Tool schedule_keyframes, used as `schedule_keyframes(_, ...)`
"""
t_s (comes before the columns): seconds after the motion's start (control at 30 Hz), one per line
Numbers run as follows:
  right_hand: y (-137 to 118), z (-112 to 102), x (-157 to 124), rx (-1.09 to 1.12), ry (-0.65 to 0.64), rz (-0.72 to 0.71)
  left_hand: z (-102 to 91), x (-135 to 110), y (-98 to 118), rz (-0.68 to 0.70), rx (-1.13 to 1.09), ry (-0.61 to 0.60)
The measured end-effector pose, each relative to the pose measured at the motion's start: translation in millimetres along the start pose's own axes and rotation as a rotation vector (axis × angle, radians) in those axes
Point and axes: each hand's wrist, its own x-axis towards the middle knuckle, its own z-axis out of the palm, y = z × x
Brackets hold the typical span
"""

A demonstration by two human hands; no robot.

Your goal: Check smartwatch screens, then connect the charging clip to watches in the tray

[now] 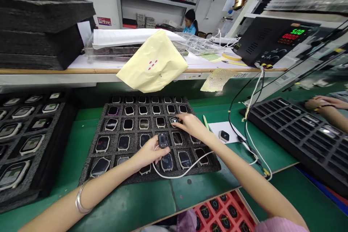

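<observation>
A black foam tray (89,166) lies on the green bench with several smartwatch bodies in its pockets. My left hand (148,152) is closed on a small dark watch body (162,140) that sits on a white cable (185,170). My right hand (190,124) reaches over the tray, and its fingertips pinch another watch body (174,120) in a pocket of the third row.
A second foam tray of watches (24,141) lies at the left. A black slotted tray (299,134) stands at the right, with another person's hand (323,103) over it. A power supply (272,40), a yellow bag (152,61) and a red tray (223,210) are nearby.
</observation>
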Motion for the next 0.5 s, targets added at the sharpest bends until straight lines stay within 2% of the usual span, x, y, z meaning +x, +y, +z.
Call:
schedule_keyframes(0.23,22.3,-29.8,-15.9,0.086,-0.092,-0.045,-0.4,-1.4,2.1,-0.023,-0.025,0.022)
schedule_keyframes(0.33,33.1,-42.9,-37.0,0.133,-0.216,-0.092,-1.4,-3.2,6.9,-0.047,-0.091,0.011)
schedule_keyframes(0.4,37.8,-45.6,-53.8,0.195,-0.304,-0.115,-2.3,-4.0,9.5,-0.059,-0.167,-0.011)
schedule_keyframes(0.5,39.0,-41.3,-72.8,0.266,-0.306,-0.056,-3.2,-4.2,10.4,-0.089,-0.249,-0.029)
